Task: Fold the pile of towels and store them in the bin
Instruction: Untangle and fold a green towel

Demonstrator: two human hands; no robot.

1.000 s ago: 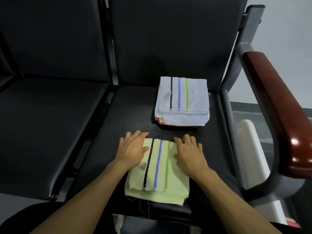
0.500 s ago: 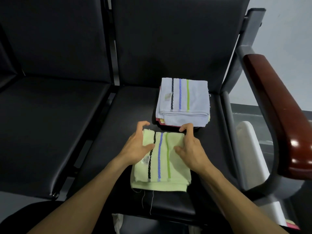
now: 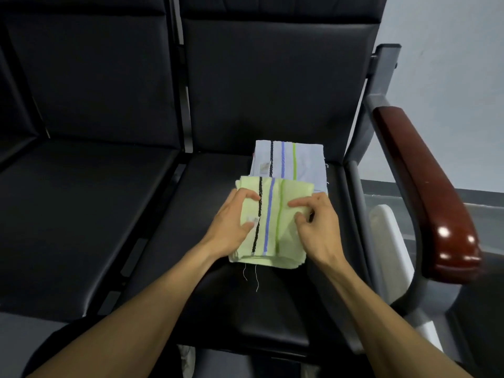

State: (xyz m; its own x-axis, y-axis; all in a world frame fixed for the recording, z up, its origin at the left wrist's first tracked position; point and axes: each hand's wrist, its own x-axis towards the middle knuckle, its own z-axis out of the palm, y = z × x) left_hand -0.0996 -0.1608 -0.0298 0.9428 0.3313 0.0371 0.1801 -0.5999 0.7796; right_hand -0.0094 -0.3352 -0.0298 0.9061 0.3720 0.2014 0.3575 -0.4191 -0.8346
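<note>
A folded pale green cotton towel with black, blue and lime stripes running lengthwise is held just above the black padded seat of a waiting-room chair, its far edge overlapping the near edge of a stack of folded towels topped by a pale lavender towel with the same three stripes. The left hand grips the green towel's left side, thumb on top near a small white label and fingers curled over the far left corner. The right hand grips the right side, fingertips pinching the top layer and the thumb tucked against the edge. Two loose threads hang from the towel's near folded edge. The cloth looks light, soft and limp, so it would likely sag or slip out of its fold if held by one corner; holding both side edges, with all layers pinched together, seems the safest way to carry it. The stack sits toward the back right of the same seat, close to the backrest. To the right stands a glossy reddish-brown wooden armrest on a grey metal frame, and beyond it a white object that cannot be identified. A second black padded seat lies to the left. No bin can be made out for certain.
</note>
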